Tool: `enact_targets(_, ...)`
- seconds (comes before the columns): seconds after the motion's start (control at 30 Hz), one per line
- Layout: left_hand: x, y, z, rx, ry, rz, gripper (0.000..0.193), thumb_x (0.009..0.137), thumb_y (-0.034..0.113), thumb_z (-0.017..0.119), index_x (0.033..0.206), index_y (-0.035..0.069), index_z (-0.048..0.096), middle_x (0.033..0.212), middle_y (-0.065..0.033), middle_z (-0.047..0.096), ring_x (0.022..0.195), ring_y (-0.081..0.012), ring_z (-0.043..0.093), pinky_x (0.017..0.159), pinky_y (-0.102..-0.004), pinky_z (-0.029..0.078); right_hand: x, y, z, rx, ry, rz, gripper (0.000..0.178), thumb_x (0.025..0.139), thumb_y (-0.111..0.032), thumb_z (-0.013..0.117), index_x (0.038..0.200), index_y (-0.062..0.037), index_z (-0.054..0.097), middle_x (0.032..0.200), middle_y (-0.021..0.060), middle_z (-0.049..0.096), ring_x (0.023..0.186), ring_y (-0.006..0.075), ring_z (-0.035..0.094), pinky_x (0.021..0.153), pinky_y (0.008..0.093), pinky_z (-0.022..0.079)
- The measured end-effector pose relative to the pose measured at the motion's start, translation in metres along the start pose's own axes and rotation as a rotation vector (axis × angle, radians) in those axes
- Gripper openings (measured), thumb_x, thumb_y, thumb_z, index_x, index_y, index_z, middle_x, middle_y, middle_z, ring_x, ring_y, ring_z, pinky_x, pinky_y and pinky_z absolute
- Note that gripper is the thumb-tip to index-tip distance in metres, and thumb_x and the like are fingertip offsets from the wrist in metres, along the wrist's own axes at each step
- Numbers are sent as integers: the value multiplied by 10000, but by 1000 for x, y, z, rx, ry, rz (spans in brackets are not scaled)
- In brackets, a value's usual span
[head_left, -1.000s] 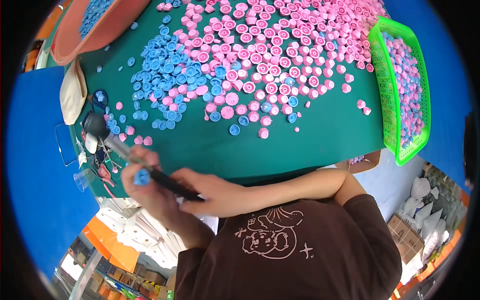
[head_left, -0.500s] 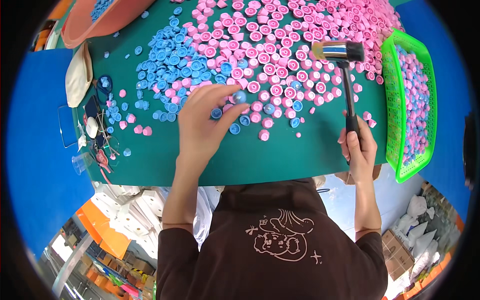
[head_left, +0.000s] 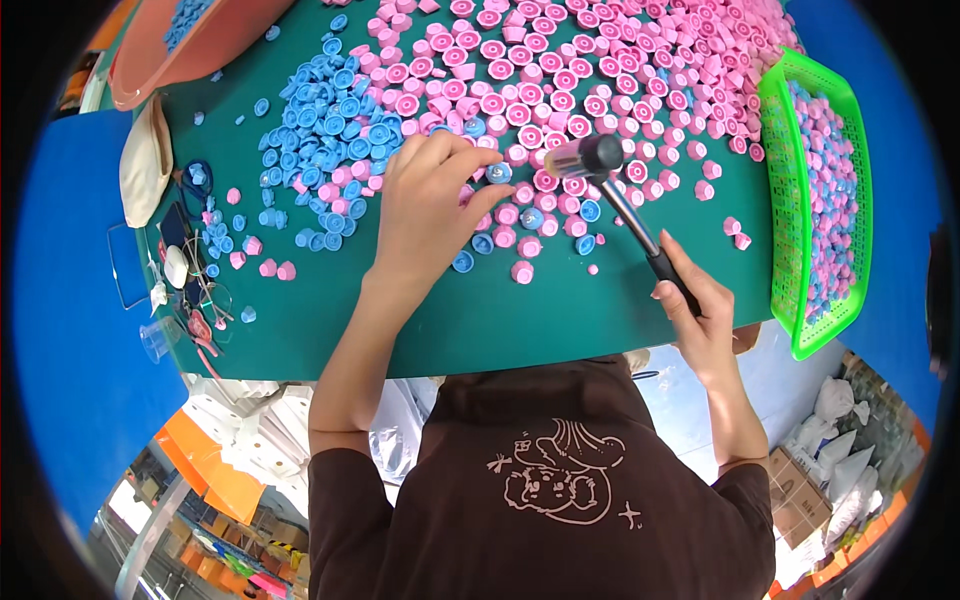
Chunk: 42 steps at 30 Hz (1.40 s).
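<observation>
Between the thumb and fingertips of my left hand (head_left: 432,195) is a small round blue cap (head_left: 498,173), with a shiny spot on top. My right hand (head_left: 702,310) grips the black handle of a two-faced mallet (head_left: 630,218). Its head is tilted over the pink pieces, black face toward me and amber face to the left, a little right of the blue cap. Around the left fingertips lie small pink cup-shaped pieces (head_left: 522,271), some topped with a blue cap (head_left: 532,218). Loose blue caps (head_left: 462,261) lie just in front of them.
A heap of blue caps (head_left: 325,110) and a wide spread of pink pieces (head_left: 700,50) cover the far side of the green table (head_left: 480,335). At right stands a green basket (head_left: 788,210) of pink-and-blue pieces. A salmon basin (head_left: 150,70), cloth pouch (head_left: 147,165) and small tools sit at left.
The mallet has swung left and down toward the left fingertips, its head turning. My left hand has moved slightly right and away from me with the blue cap between its fingers.
</observation>
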<state>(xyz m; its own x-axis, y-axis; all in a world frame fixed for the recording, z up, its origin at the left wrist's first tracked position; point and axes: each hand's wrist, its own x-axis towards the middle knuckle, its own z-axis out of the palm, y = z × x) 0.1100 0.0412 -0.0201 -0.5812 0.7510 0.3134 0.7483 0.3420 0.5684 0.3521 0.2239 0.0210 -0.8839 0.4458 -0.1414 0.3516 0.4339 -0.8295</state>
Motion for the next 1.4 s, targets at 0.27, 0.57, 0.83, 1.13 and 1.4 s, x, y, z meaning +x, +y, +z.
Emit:
enact_targets(0.27, -4, 2, -15, -105, -43, -125, 331, 644, 197, 843, 933, 102, 712, 880, -29, 619, 881, -231, 563, 758, -357, 444, 13, -27, 4, -196, -29, -183, 475, 871, -32, 663, 1335, -81, 579, 682, 60, 479, 576, 149, 475, 542, 278, 399)
enact_targets(0.57, -50, -24, -86, 96, 238, -470, 171, 742, 91, 791, 895, 72, 717, 813, -31, 644, 738, -162, 568, 641, -282, 428, 28, -29, -8, -159, -29, -158, 440, 913, -83, 620, 1338, 1, 549, 803, 36, 586, 671, 110, 509, 634, 239, 421)
enact_targets(0.83, -43, -28, -70, 184, 150, -311, 134, 759, 103, 772, 875, 80, 709, 816, -35, 625, 790, -210, 558, 727, -331, 446, 35, -6, 0, 206, -7, 94, 458, 981, -186, 556, 1392, 3, 480, 762, 8, 582, 528, 5, 407, 450, 161, 291)
enact_targets(1.13, -63, -22, -71, 243, 70, -385, 182, 719, 117, 792, 857, 86, 678, 881, -33, 613, 832, -232, 550, 744, -350, 438, 27, 1, -2, 263, 43, 153, 450, 978, -192, 565, 1365, 26, 497, 781, 21, 599, 533, 15, 431, 453, 162, 314)
enact_targets(1.4, -85, -19, -56, 211, 138, -209, 218, 699, 90, 800, 888, 90, 690, 947, -39, 634, 870, -232, 577, 741, -364, 450, 26, 3, -6, 257, 35, 137, 432, 981, -184, 565, 1348, 38, 508, 786, 31, 611, 538, 24, 451, 456, 162, 334)
